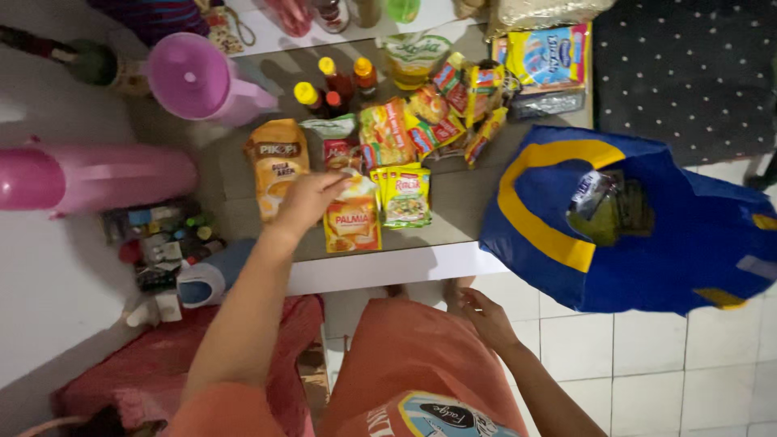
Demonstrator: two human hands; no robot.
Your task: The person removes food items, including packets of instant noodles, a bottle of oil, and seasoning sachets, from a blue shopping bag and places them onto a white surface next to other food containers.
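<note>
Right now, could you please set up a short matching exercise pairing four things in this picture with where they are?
Things:
1. left hand
2. right hand
3. blue and yellow bag
4. pink jug

Places:
A. hanging off the table's right end
B. on the orange pouch
C. far left of the table
D. low, by the orange garment

Pairs: 1-B, 2-D, 3-A, 4-C

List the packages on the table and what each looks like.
Orange-yellow pouch: front edge, under the left hand.
Tan standing pouch: left of it.
Green-yellow sachets: right of it.
Three yellow-capped bottles: behind.
Blue bag with yellow handle: right.
</note>
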